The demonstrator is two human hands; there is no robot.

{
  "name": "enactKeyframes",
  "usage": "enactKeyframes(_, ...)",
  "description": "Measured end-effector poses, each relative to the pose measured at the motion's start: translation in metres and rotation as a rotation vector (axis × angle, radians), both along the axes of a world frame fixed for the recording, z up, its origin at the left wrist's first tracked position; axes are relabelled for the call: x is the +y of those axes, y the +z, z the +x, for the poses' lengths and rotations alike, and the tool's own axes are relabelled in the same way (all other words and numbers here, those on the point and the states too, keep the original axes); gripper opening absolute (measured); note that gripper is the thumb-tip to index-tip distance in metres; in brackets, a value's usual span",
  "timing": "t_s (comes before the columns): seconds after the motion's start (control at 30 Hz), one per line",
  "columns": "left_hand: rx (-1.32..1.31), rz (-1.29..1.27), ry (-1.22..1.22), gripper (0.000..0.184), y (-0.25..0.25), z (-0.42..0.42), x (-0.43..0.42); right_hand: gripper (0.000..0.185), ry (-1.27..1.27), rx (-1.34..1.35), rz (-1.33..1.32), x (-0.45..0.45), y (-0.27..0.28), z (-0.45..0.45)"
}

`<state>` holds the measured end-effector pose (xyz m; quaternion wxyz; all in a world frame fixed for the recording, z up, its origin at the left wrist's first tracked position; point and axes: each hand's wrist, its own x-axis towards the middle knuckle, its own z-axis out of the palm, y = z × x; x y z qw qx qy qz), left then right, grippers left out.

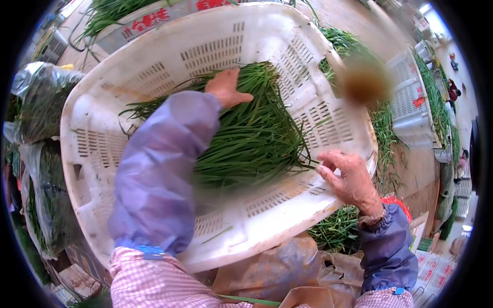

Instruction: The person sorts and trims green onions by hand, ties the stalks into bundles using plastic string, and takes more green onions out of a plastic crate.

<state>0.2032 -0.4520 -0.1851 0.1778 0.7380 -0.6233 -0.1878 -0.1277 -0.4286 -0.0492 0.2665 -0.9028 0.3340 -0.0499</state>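
inside the big white crate (213, 233), a heap of greens (251, 133) lies toward the middle, long blades bunched mostly side by side; being laid flat like that probably keeps them from tangling or bending. the left hand (226, 90) is over the heap's far part, released, thumb spread from the fingers and palm down, seemingly to steady or level the blades. the right hand (349, 177) is at the crate's near right rim, fingers loosely curled, close to a few leaf tips; whether a blade is pinched between them, i cannot tell. both arms wear purple sleeves (159, 154), likely to keep the checked cuffs clean.

below the crate's near rim are a brown sack (277, 267) and, to its right, loose greens (334, 228); the sack may be helping to prop the crate. left of the crate, clear bags (46, 102) hold more greens, perhaps wrapped to keep them together.

beyond the crate's far rim, a second crate (141, 28) bears bold red characters, too tilted and cut off to read surely. right of the crate, a side crate (411, 102) has red marks too small to make out. farther down that side, white packs (436, 269) carry red print, also unreadable.
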Motion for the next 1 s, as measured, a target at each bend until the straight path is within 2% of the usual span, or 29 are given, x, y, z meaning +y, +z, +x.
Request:
enactKeyframes(0.07,-0.074,0.127,0.101,0.096,-0.014,-0.030,-0.032,0.025,0.014,0.031,-0.017,-0.001,0.000,-0.001)
enactKeyframes(0.17,-0.181,0.064,0.184,0.105,-0.046,-0.052,-0.074,0.027,0.009,0.030,-0.002,0.000,0.002,0.000)
enactKeyframes(0.23,-0.176,0.021,0.210,0.106,-0.059,-0.057,-0.092,0.029,0.004,0.046,0.014,-0.002,0.002,-0.002)
enactKeyframes(0.43,-0.276,0.217,0.271,0.101,-0.060,-0.056,-0.116,0.032,0.074,0.035,0.006,-0.005,0.003,-0.002)
enactKeyframes(0.5,-0.289,0.278,0.218,0.102,-0.054,-0.043,-0.124,0.031,0.062,0.052,0.033,-0.005,0.008,-0.001)
enactKeyframes(0.57,-0.314,0.526,0.083,0.101,-0.042,-0.037,-0.128,0.031,0.053,0.068,0.056,-0.004,0.006,-0.002)
enactKeyframes(0.63,-0.388,0.516,0.073,0.098,-0.037,-0.044,-0.124,0.031,0.074,-0.055,-0.004,-0.005,0.000,-0.005)
enactKeyframes(0.7,-0.456,0.509,0.061,0.094,-0.035,-0.051,-0.118,0.032,0.056,-0.010,0.007,-0.005,0.004,-0.004)
enactKeyframes(0.8,-0.390,0.488,0.027,0.088,-0.037,-0.043,-0.109,0.034,0.039,0.019,0.025,-0.004,0.004,-0.004)
enactKeyframes(0.87,-0.099,0.516,0.074,0.087,-0.036,-0.033,-0.108,0.034,0.035,0.015,0.021,-0.005,0.003,-0.006)
enactKeyframes(0.9,-0.098,0.514,0.073,0.087,-0.036,-0.029,-0.105,0.034,0.031,0.004,0.030,-0.005,0.002,-0.007)
enactKeyframes(0.97,0.022,0.320,0.135,0.091,-0.033,-0.018,-0.093,0.034,0.024,-0.014,0.040,-0.006,0.001,-0.007)
enactKeyframes(1.0,0.019,0.317,0.134,0.091,-0.033,-0.012,-0.088,0.032,0.030,-0.022,0.054,-0.007,0.001,-0.007)
